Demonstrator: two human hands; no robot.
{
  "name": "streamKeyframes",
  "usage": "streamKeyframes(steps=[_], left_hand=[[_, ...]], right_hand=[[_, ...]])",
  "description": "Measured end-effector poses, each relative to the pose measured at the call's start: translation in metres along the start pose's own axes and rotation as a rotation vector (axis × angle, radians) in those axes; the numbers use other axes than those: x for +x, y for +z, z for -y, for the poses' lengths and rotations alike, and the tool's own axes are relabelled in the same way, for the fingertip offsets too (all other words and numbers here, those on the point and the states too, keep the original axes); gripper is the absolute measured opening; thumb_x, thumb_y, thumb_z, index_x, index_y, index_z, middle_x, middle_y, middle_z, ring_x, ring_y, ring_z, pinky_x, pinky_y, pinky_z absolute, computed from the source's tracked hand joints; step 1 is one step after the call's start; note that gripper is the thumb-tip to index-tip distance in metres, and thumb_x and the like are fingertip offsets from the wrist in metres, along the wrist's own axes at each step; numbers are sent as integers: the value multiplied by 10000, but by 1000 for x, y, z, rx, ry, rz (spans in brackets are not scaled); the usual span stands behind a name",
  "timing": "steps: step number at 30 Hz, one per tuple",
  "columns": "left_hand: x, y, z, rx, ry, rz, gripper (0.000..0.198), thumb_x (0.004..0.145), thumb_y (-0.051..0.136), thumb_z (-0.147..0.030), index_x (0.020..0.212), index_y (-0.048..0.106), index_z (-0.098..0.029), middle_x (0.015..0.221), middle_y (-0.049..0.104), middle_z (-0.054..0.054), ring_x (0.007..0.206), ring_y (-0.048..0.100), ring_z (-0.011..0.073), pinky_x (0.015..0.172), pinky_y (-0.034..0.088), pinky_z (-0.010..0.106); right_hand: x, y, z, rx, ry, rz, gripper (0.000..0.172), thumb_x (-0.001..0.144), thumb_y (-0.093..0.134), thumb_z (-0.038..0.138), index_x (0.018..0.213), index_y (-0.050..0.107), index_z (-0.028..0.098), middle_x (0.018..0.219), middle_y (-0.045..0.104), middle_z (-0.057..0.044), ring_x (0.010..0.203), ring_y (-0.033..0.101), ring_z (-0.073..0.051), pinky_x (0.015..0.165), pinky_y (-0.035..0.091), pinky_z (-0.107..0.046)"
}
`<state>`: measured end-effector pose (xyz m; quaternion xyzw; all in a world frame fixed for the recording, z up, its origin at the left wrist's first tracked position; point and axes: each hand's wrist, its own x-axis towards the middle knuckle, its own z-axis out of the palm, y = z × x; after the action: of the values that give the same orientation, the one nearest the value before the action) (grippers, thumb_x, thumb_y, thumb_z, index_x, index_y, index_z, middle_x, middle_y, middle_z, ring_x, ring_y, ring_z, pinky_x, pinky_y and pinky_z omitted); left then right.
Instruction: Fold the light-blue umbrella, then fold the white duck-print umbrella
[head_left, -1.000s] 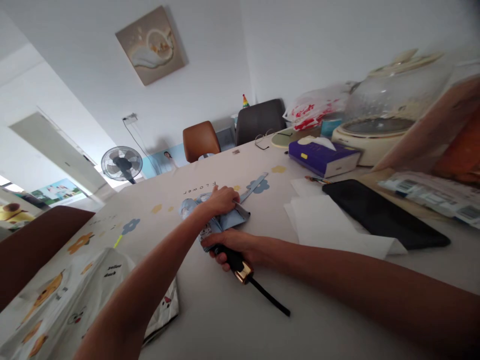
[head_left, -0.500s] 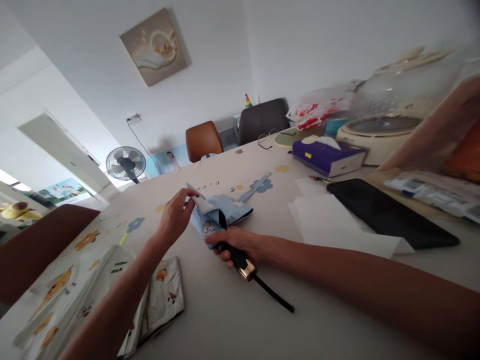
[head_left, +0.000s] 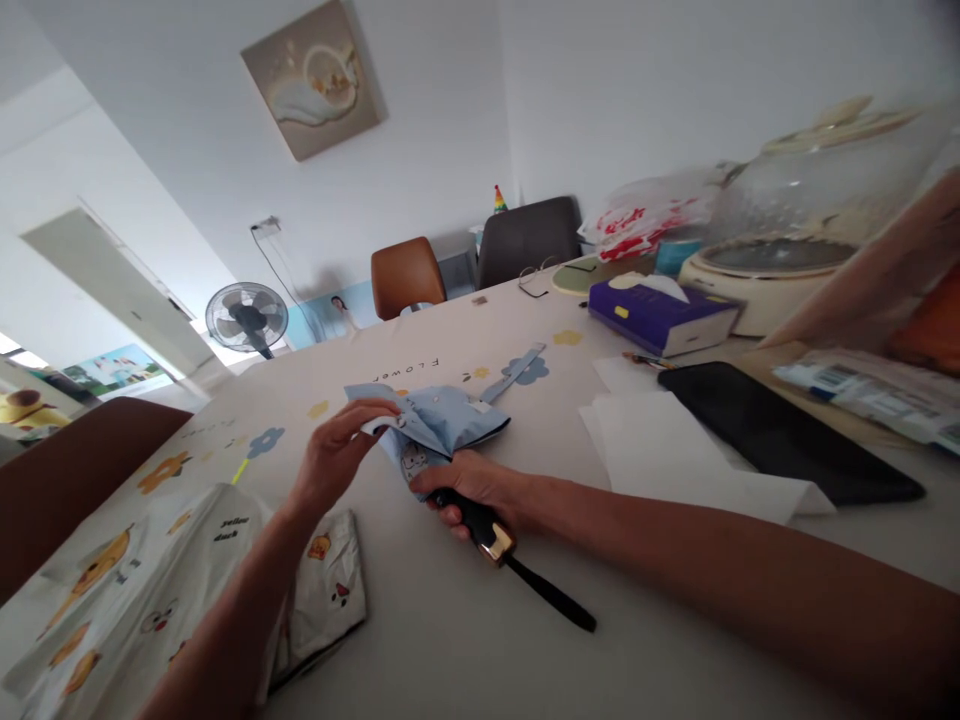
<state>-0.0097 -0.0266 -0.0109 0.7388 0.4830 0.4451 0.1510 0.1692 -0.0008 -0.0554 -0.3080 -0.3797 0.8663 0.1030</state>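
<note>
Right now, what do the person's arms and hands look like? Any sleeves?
The left arm and right arm are bare, no sleeves in view. The left hand and right hand wear no gloves, and I see no watch, bracelet or ring.

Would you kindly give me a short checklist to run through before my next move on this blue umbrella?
1. Right hand grips the black handle: ok.
2. Left hand pinches a fold of the blue canopy: ok.
3. Canopy gathered neatly: not ok, it lies loose and bunched.
4. Closing strap free: ok, it lies stretched out on the table beyond the canopy.
5. Wrist cord clear of both hands: ok, it trails on the table behind the handle.
6. Ribs folded flat under the fabric: cannot tell, they are hidden.
</note>
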Motion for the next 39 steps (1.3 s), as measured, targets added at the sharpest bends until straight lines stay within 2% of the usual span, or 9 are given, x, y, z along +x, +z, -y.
streamKeyframes(steps=[3,7,13,16,21,24,26,30,39], left_hand=[[-10,-13,2,-58,-94,120,158,778,558,-263,847,696,-227,993,661,59,1036,556,215,962,387,358],[-23,-14,9,40,-85,234,190,802,508,-215,897,672,-226,1000,643,60,1015,555,190,924,400,326],[-28,-7,13,178,-34,67,188,699,461,-97,750,607,-204,809,604,29,819,553,161,766,429,286],[-30,-7,15,106,-51,81,192,662,436,-71,685,582,-194,786,594,32,806,555,163,757,432,291],[-36,-5,20,-18,-44,153,224,653,458,-32,685,611,-192,799,597,50,829,566,177,776,439,312],[-37,-4,20,-73,-17,168,205,674,493,-44,687,630,-196,801,605,56,840,570,181,779,444,317],[-38,-5,20,-91,-13,184,209,680,504,-41,695,641,-198,810,610,58,852,572,181,787,444,318],[-38,-8,21,-92,-11,216,229,679,511,-32,705,659,-204,834,618,63,877,569,183,810,440,321],[-40,-9,20,-163,-97,236,172,719,535,-118,693,686,-196,867,637,83,940,563,210,866,428,344]], right_hand=[[-2,3,1,5,-25,-48,185,756,603,179,653,452,150,568,465,56,342,402,-40,294,369,-179],[1,1,-1,28,-46,-46,169,742,608,169,662,461,146,562,465,56,351,400,-39,299,372,-178],[7,-4,-6,75,-112,8,159,729,624,185,695,474,145,584,475,54,363,405,-35,302,372,-171],[3,-3,-5,72,-115,27,155,742,619,186,704,475,145,588,467,56,358,393,-30,300,361,-165],[-3,-1,-2,103,-95,6,311,758,631,410,718,453,157,588,466,51,350,388,-29,301,347,-162],[-3,0,-1,120,-75,-4,442,784,492,593,693,438,164,552,455,43,328,370,-36,279,334,-170],[-2,0,0,110,-41,-10,480,813,400,625,665,423,169,513,441,40,318,365,-45,273,335,-176],[-2,1,0,78,-4,-20,456,827,408,586,657,435,164,481,422,47,306,364,-50,272,344,-182],[-3,1,-4,2,-120,-76,244,799,537,353,689,439,158,537,451,46,323,373,-45,287,347,-181]])
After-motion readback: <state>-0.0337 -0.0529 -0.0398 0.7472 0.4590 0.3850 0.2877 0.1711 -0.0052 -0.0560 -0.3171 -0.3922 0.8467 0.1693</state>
